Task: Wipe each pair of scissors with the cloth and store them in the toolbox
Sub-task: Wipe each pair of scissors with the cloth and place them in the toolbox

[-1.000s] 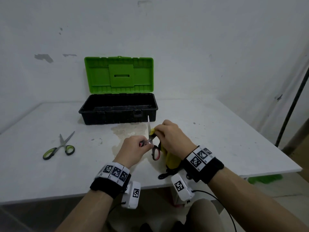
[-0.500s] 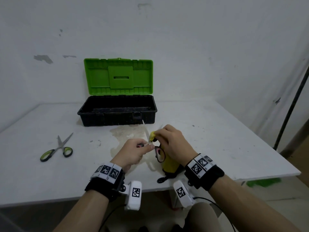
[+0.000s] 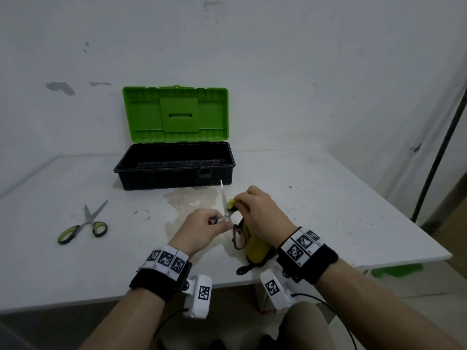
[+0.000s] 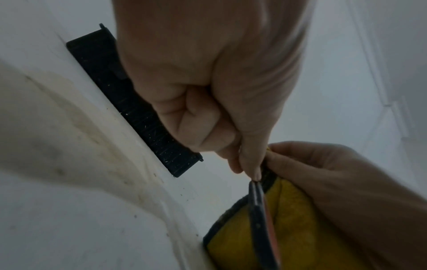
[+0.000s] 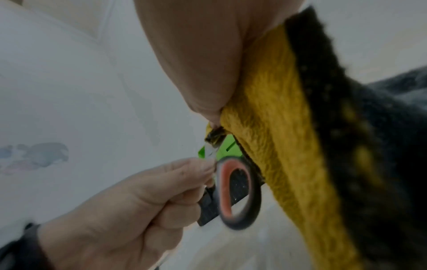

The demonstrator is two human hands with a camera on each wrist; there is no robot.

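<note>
My left hand (image 3: 202, 229) grips a pair of red-and-black scissors (image 3: 238, 238) by one handle, near the table's front middle. The scissors stand open, one bare blade (image 3: 223, 198) pointing up and away. My right hand (image 3: 260, 213) pinches a yellow cloth with a black edge (image 3: 255, 248) around the other blade. The right wrist view shows the red-lined handle loop (image 5: 238, 193) beside the hanging cloth (image 5: 284, 146). A second pair with green-and-grey handles (image 3: 84, 224) lies on the table at the left. The toolbox (image 3: 174, 166), black with its green lid raised, stands open behind my hands.
The white table (image 3: 328, 198) has a yellowish stain (image 3: 189, 200) in front of the toolbox. A black strap end (image 3: 243, 269) lies near the front edge. A dark pole (image 3: 439, 137) leans at the right, and something green (image 3: 396, 270) lies on the floor.
The scissors have turned a little in my hands and the bare blade now points up more steeply. My right hand has shifted the cloth along its blade.
</note>
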